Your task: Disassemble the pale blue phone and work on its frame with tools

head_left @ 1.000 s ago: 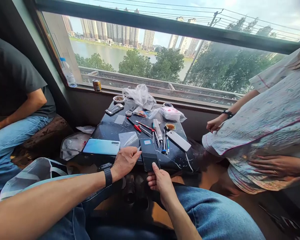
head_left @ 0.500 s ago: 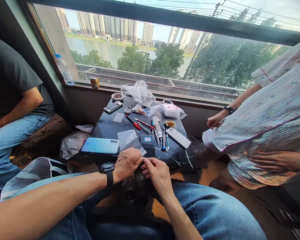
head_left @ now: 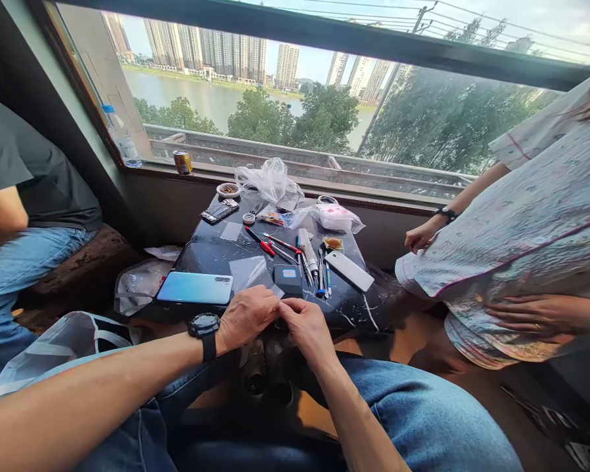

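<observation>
My left hand [head_left: 250,316], with a black watch [head_left: 204,326] on its wrist, is closed at the table's near edge. Its fingertips meet those of my right hand [head_left: 305,326], which is pinched shut. Whatever sits between the fingers is hidden or too small to name. Just beyond them lie a clear plastic sheet [head_left: 254,271] and a small black box [head_left: 288,278] with a bluish label. A light blue phone [head_left: 195,288] rests face down left of my left hand. To the right are a white phone [head_left: 349,270], a white pen-like tool [head_left: 309,252] and a blue-tipped screwdriver [head_left: 320,282].
On the dark marble table [head_left: 206,252] lie red-handled tools [head_left: 265,245], an opened phone [head_left: 219,211], a tape roll [head_left: 229,190] and plastic bags [head_left: 270,180]. A can [head_left: 182,162] and bottle [head_left: 121,139] stand on the sill. One person [head_left: 531,223] stands at right; another [head_left: 34,196] sits at left.
My hands have drawn slightly closer together at the fingertips, and my right hand has risen a little. The seated person's arm at left has shifted. The view has moved slightly.
</observation>
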Demonstrator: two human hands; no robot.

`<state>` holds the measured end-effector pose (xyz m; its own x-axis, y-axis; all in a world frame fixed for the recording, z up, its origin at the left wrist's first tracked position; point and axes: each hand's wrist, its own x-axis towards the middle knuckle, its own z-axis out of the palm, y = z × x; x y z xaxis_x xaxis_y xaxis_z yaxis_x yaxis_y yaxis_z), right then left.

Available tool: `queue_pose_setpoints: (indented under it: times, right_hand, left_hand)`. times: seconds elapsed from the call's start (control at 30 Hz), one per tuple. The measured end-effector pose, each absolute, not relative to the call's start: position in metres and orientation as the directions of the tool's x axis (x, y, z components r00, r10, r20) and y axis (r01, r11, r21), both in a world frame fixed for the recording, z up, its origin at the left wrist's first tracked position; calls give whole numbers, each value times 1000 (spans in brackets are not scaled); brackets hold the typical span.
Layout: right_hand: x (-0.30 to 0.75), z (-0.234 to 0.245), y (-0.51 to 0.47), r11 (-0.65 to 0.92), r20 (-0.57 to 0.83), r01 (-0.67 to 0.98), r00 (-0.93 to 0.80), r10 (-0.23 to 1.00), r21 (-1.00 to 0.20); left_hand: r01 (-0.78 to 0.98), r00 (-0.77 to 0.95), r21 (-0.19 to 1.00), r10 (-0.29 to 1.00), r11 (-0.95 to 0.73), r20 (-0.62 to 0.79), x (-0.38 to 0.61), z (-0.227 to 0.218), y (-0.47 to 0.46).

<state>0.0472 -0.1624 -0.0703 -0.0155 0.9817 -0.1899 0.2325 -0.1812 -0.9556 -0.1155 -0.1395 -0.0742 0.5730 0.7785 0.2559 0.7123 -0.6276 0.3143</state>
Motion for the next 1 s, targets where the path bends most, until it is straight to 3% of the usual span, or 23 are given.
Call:
queue_pose_setpoints:
  times: [0.3,0.5,0.8,1.0]
  right_hand:
    - [43,-69,-150,-205,-214,173,-36,976,-963]
    - [47,-68,-147,-201,-202,142,2,979,-969]
    - [42,-72,-142,-183,-180,151,36,983,-971]
    - [37,-72,-141,-208,-210,61,-19,978,-976]
  left_hand:
    - [642,584,439,772,-629,251,-119,-74,-129]
    - [637,515,565,835,-525,195,-126,-64,-125]
    - [680,417,614,900,-401,126,-126,-54,-133]
    - [655,298,706,951,-269,85,-124,-52,-124]
